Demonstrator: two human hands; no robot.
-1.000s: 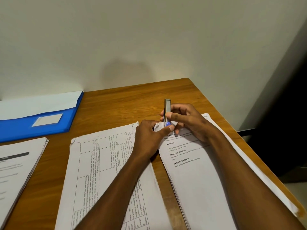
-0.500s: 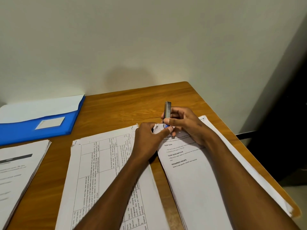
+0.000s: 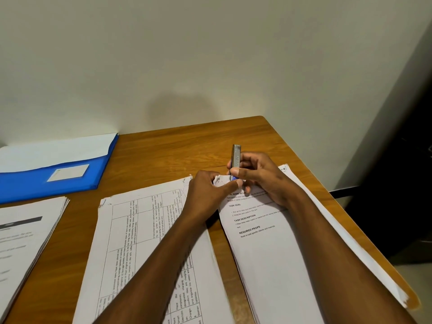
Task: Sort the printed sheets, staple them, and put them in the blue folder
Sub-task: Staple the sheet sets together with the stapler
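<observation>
— What colours are there?
— A blue folder [image 3: 58, 181] with a pale label, a brown wood-grain table [image 3: 182, 150], and a silver stapler [image 3: 235, 157].
— And the sheets?
— White; the middle stack [image 3: 140, 242] carries a black-lined grid.

Both hands fisted, touching: left [image 3: 208, 190] pinching, right [image 3: 259, 174] gripping.

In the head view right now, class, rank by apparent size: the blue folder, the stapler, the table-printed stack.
1. Table-printed stack, though nearness to the camera inflates it.
2. Blue folder, partly cut off at the frame edge.
3. Stapler, clearly smallest.
</observation>
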